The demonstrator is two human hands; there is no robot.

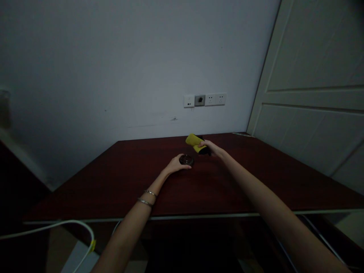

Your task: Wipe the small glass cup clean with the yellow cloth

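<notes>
My left hand [175, 164] is closed around the side of a small, round, dark glassy ashtray [187, 160], thumb at the near side and fingers at the far side. The ashtray appears to rest on the dark red-brown table [136, 178]. Just beyond it and to the right, my right hand [210, 146] grips a folded cloth [195, 141], yellow on one face and black on the other. The cloth is bunched in the fingers and stays apart from the ashtray. Part of the ashtray's left side is hidden by my left hand.
A pale wall [142, 68] with a row of sockets [210, 99] stands behind the table. To the right is a white panelled door [315, 91]. A white cable [76, 222] loops at the near left edge. A thin strip [241, 134] lies at the far right corner.
</notes>
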